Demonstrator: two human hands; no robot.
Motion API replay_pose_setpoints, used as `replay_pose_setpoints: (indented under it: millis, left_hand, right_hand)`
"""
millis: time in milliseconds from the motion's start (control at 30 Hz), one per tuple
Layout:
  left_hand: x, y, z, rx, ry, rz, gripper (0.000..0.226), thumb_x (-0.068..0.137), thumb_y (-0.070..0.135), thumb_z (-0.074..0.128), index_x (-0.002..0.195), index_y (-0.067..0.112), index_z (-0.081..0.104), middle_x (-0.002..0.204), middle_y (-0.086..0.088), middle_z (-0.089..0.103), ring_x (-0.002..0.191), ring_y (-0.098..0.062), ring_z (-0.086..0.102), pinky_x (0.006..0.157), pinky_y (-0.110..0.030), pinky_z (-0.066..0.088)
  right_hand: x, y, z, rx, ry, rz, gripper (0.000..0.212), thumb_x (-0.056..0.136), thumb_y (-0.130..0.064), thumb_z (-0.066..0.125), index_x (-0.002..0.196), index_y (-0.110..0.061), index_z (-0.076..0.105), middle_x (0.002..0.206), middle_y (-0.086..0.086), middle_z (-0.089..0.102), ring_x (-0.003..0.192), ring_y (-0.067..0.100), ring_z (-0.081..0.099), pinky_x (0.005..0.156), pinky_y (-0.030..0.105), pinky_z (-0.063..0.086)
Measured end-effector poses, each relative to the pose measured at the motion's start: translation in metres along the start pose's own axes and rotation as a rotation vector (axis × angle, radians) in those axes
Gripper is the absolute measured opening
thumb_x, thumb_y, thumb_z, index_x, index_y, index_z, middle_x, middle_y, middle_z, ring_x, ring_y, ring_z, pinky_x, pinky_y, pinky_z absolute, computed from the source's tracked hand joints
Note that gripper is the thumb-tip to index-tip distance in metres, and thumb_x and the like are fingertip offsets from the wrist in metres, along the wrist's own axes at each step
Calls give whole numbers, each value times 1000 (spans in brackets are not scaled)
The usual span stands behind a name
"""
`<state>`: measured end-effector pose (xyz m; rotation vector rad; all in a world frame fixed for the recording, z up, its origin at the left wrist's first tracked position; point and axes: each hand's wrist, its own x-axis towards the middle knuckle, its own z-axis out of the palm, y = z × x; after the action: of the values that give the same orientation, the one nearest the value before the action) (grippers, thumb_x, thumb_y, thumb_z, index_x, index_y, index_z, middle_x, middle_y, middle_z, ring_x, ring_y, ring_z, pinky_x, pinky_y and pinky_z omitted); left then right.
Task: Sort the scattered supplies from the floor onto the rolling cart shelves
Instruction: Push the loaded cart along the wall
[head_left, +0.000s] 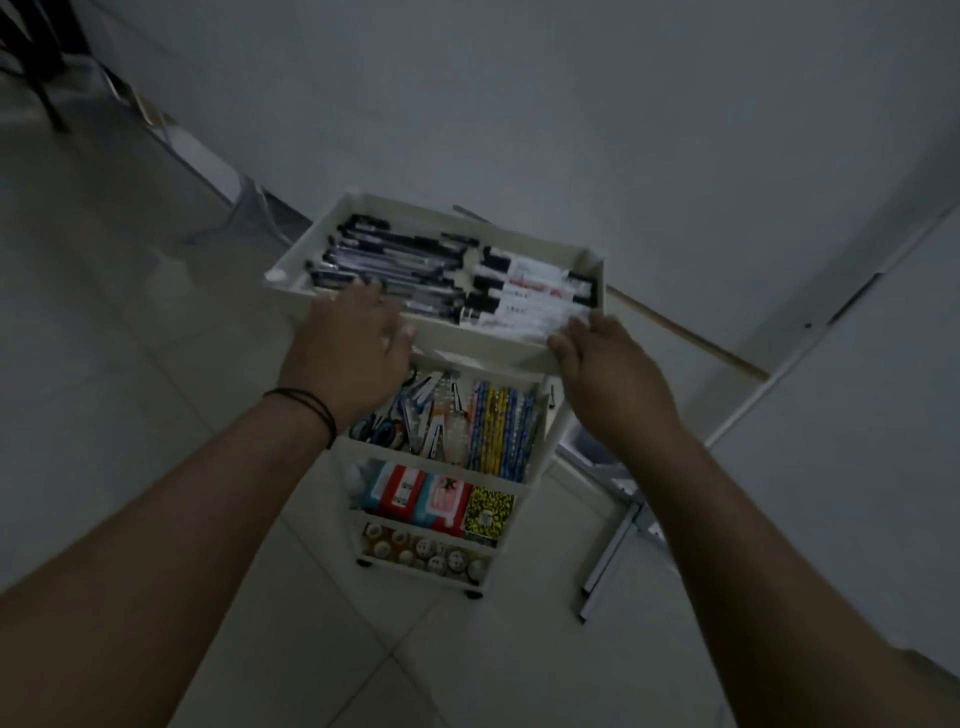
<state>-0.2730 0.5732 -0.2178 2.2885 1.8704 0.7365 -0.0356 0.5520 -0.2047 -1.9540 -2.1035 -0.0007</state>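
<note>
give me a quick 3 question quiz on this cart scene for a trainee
1. True or false: the yellow-and-blue pencils lie on the rolling cart's top shelf.
2. Which hand wears a black wrist band? A left hand B right hand
3. Fill in: the dark pens share the top shelf with white ___.

Key: 1 false, second shelf; 2 A; 3 markers.

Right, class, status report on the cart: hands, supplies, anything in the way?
Both hands on top tray front edge: left hand, right hand. Pens and markers in tray; lower shelves full. Nothing blocking.
</note>
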Motion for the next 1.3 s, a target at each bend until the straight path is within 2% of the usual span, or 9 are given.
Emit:
replay_pose_setpoints:
  millis: [200,467,633,767,900,967,1067,1167,1300]
  left_hand:
    - [3,11,-25,57,-390,-148,64,96,43,39,150,19,15,159,-7,1,146,-23,1,119,-43,7]
    - [-32,52,-54,-282,-434,-370,75,93,41,49,151,17,8,159,-1,4,146,-19,6,118,-41,18]
    - [-39,97,-50,-552,-341,-548,79,93,39,51,151,16,1,159,2,0,146,-19,8,115,-34,18]
    - [-29,124,-30,-750,-241,-745,82,86,46,55,151,24,9,157,-2,16,142,-26,22,114,-47,26]
    - [-6,157,-3,-934,-23,-949,38,88,25,57,123,26,43,135,3,40,116,-15,48,93,-34,44]
    - [8,179,6,-954,45,-1023,57,91,24,55,141,24,27,148,9,23,125,-12,39,101,-31,37]
    - [24,196,24,-978,151,-1178,88,90,36,56,150,20,-6,158,-4,11,141,-25,23,115,-45,25]
    - [38,209,34,-1034,276,-1263,85,94,36,52,149,16,-9,158,2,-1,145,-17,9,117,-33,12]
    - [52,218,50,-1101,389,-1380,84,94,41,49,149,18,-10,158,3,3,143,-18,19,115,-31,19]
  right_hand:
    - [-1,-3,-22,1,-289,28,52,101,-21,31,147,-4,17,157,16,5,145,28,12,113,45,27]
    - [-9,-1,-75,68,-479,59,59,99,-33,37,149,-12,15,157,9,12,144,25,16,116,41,23]
    - [5,16,-88,100,-431,59,60,99,-38,36,148,-10,17,156,11,16,144,24,16,117,36,18]
    - [29,39,-85,141,-433,49,61,99,-35,36,149,-10,14,157,12,12,144,24,14,116,33,14]
    - [72,70,-75,182,-425,-28,63,98,-34,39,149,-10,11,158,13,5,145,24,10,117,34,12]
    - [98,83,-71,202,-423,-99,64,98,-31,41,149,-8,10,158,13,3,145,24,8,117,34,11]
    - [128,94,-66,215,-468,-187,64,98,-31,40,150,-9,8,158,11,-1,146,22,7,116,31,11]
    - [152,93,-62,298,-512,-218,68,98,-32,42,149,-6,5,158,11,-5,146,21,6,115,29,12]
    - [177,87,-47,419,-633,-139,78,96,-38,45,149,-7,-3,158,10,-8,146,18,-3,115,26,4]
